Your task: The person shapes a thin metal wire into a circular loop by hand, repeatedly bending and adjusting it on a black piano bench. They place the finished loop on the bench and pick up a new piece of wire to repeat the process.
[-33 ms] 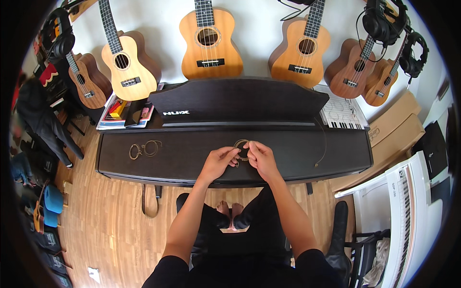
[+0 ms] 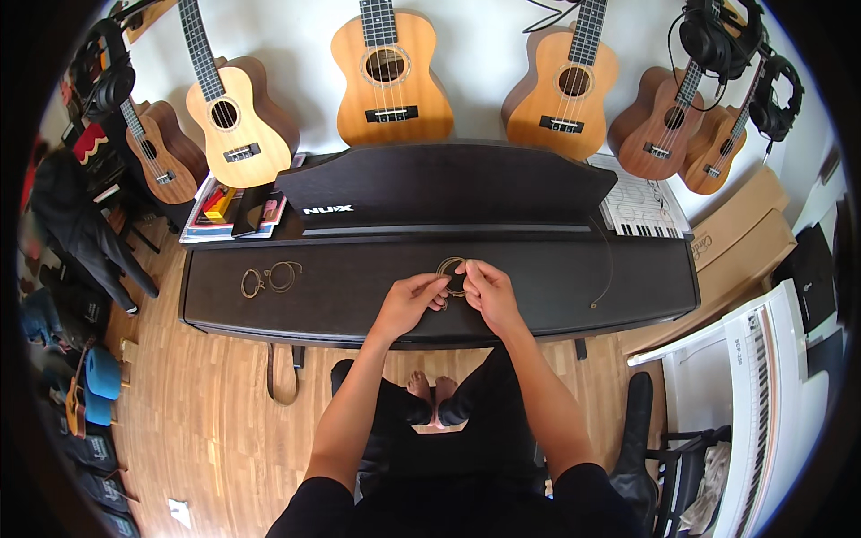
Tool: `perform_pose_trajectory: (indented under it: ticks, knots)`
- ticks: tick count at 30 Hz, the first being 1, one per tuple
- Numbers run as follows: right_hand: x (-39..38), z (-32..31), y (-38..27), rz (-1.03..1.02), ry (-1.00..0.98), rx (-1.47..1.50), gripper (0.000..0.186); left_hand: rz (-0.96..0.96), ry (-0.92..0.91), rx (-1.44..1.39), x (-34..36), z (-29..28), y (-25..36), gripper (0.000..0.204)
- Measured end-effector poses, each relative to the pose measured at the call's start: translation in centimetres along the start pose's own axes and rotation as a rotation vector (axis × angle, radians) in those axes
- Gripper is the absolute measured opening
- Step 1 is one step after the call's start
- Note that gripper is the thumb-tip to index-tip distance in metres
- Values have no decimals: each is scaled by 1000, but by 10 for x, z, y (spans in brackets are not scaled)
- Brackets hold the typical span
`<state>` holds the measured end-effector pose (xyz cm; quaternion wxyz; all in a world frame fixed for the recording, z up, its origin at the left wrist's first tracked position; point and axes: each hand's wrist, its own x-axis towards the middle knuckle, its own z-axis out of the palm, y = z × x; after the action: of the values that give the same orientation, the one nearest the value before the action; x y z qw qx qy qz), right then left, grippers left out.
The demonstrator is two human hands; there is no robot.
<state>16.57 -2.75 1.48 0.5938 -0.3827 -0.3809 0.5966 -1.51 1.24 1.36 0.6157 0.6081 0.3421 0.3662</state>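
Both hands meet over the closed dark lid of a digital piano [image 2: 359,314]. My left hand [image 2: 413,305] pinches the lower left side of a coiled brass-coloured string [image 2: 446,264], while my right hand [image 2: 489,296] grips the coil's upper right side, fingers curled. Two further small coils [image 2: 243,283] lie on the lid to the left. A single uncoiled string [image 2: 611,264] arcs over the right part of the lid, with a small end piece near the front.
Ukuleles [image 2: 386,99] hang behind, with headphones [image 2: 717,40]. Books [image 2: 206,229] and printed sheets [image 2: 632,197] lie at the piano's back. Cardboard boxes [image 2: 744,229], a white keyboard [image 2: 753,403] and a black case [image 2: 632,448] stand right. A person [image 2: 81,215] in dark clothes is at far left.
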Motion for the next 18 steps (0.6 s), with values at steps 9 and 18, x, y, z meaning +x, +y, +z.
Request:
perform_pose_trajectory:
  ticks: [9, 18]
  knots:
    - [-3, 6, 10, -121, 103, -12, 26, -131, -132, -388, -7, -12, 9, 43]
    - [-5, 7, 14, -145, 109, -75, 26, -64, 29, -510, 2, 4, 7, 38]
